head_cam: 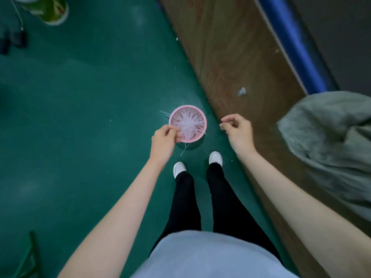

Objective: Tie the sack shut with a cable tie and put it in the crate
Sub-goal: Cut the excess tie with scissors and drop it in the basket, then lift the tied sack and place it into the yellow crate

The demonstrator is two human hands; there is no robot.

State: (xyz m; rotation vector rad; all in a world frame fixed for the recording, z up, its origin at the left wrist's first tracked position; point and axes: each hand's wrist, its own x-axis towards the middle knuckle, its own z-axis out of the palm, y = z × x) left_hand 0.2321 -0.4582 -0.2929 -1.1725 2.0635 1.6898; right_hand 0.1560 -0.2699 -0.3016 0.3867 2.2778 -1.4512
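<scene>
A small pink basket (201, 116) full of white cable ties (188, 124) stands on the green floor just ahead of my feet. My left hand (163, 142) reaches over its near left rim, thumb and fingers pinched on a cable tie at the edge of the pile. My right hand (239, 130) hovers to the right of the basket over the brown board, fingers loosely curled and apart, holding nothing. The grey-green sack (329, 141) sits at the right, blurred, its top bunched. No crate is visible.
A long brown wooden board (236, 57) runs diagonally from top centre to bottom right, with a blue strip (297, 49) beyond it. A few loose ties (184, 150) lie by the basket. A green-and-white bag (52, 11) is at the top left.
</scene>
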